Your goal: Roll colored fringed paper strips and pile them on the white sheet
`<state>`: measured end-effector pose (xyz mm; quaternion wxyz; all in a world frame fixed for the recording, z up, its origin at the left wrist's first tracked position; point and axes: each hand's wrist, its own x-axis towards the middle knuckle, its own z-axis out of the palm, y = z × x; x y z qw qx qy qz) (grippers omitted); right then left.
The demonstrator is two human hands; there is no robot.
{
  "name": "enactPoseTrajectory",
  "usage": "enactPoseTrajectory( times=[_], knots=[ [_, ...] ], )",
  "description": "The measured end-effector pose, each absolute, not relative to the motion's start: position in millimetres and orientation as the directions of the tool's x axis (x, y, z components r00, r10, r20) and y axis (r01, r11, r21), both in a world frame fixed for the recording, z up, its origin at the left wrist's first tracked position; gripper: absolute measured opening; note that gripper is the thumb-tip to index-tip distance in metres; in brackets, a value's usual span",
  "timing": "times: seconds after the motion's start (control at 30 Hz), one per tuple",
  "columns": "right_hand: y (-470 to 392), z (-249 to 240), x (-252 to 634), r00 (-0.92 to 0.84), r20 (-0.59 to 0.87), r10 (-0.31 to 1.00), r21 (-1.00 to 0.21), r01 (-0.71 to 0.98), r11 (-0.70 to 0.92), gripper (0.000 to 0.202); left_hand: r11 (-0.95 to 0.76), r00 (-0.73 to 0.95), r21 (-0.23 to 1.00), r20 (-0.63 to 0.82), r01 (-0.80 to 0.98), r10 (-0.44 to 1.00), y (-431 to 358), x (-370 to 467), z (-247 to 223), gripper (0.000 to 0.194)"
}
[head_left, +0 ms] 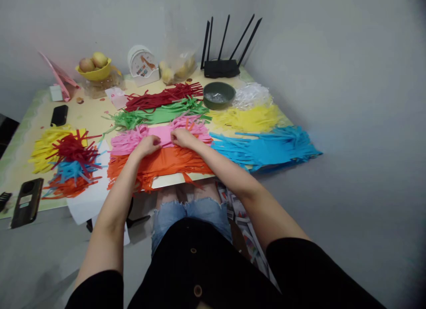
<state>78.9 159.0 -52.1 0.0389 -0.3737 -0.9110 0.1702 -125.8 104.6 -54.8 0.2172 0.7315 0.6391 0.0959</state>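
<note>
The pink fringed paper (162, 134) lay on the worktop (36, 116), just beyond the orange fringed paper (161, 162). Adjusting its plain band seemed in hand: the left hand (151, 144) and right hand (182, 138) curled narrow there, though whether either pinched paper was unclear. The next move probably called for light fingertips, sparing the strips.

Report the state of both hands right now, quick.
Left hand: partly curled at the pink fringed paper; whether it grips cannot be told.
Right hand: curled over the same paper; grip cannot be told.
</note>
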Motion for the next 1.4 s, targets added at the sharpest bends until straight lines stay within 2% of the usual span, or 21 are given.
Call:
enactPoseTrajectory(
  times=[0.13,0.4,0.57,0.77,1.1,1.3,1.4],
  knots=[
    [157.4,-55.5,72.4,-0.71,-0.047,0.703,-0.355,0.67,0.652,0.032,-0.063,0.147,0.461,-0.147,0.885,0.978,104.7,-125.8,-53.6,0.027],
    [158.0,-52.6,68.2,-0.677,-0.071,0.732,-0.362,0.702,0.614,0.024,-0.034,0.125,0.479,-0.159,0.877,0.979,105.8,-125.6,-51.5,0.023],
    [159.2,-50.3,69.3,-0.677,-0.077,0.732,-0.371,0.701,0.609,0.021,-0.012,0.103,0.463,-0.171,0.886,0.98,108.2,-126.0,-49.2,0.03],
    [157.3,-48.2,70.0,-0.678,-0.069,0.732,-0.368,0.699,0.613,0.02,-0.023,0.102,0.439,-0.158,0.898,0.982,110.6,-121.2,-45.6,0.021],
    [154.7,-50.9,72.8,-0.642,-0.098,0.761,-0.38,0.73,0.567,0.024,-0.008,0.059,0.336,-0.141,0.942,0.988,111.2,-101.1,-46.9,0.035],
    [157.1,-59.9,76.4,-0.632,-0.047,0.773,-0.372,0.729,0.574,0.02,-0.027,0.072,0.299,-0.138,0.954,0.988,106.8,-90.3,-43.5,0.035],
    [158.7,-61.1,76.9,-0.617,-0.051,0.785,-0.352,0.747,0.564,0.016,-0.06,0.098,0.247,-0.146,0.967,0.984,104.7,-86.8,-39.5,0.046]
  ],
)
